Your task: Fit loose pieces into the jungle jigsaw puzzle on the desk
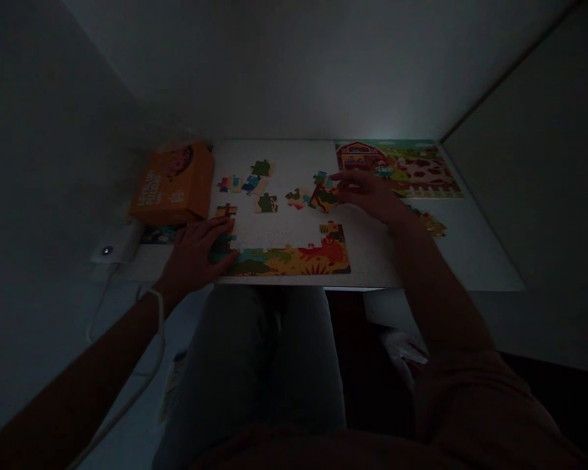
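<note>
Puzzle pieces [267, 203] lie loose on the white table [470, 254], with bare room between them for sliding. A joined strip of puzzle [294, 258] runs along the near edge of the table. The left hand [198, 251] lies flat on the strip's left end, fingers close together. The right hand [367, 192] reaches to a small clump of pieces [323, 196], fingertips touching it; the dim light hides whether they pinch it. An orange cardboard box [174, 186] sits at the left edge. A flat farm picture [402, 166] fills the far right corner.
</note>
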### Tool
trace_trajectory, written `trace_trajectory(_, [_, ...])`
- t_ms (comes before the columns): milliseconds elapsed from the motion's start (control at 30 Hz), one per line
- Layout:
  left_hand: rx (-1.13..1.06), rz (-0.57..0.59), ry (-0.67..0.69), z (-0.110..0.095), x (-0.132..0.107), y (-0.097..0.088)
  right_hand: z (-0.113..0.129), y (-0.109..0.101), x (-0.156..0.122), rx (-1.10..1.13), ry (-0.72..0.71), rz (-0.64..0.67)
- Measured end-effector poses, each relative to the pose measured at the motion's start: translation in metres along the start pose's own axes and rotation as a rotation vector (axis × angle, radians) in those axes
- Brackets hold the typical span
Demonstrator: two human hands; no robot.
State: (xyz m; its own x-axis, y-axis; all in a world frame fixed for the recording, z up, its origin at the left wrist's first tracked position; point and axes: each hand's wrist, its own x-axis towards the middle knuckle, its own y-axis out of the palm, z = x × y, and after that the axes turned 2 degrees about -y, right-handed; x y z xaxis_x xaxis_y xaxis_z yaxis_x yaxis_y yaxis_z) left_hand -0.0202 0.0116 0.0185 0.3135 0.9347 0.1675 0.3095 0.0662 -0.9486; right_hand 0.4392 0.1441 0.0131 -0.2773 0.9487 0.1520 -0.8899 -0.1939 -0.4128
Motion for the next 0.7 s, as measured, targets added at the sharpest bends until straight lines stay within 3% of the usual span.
trace_trajectory(300, [0.018,-0.001,0.0,0.0,0.001,-0.001,0.007,0.011,-0.002,-0.007,-0.022,0.122])
trace_trajectory(533, [0.005,-0.004,0.004,-0.001,0.0,-0.002,0.012,0.003,-0.003,-0.027,-0.028,0.025])
trace_trajectory(700, [0.005,-0.009,0.005,-0.001,0.0,-0.001,0.013,0.005,-0.002,-0.031,-0.049,0.044])
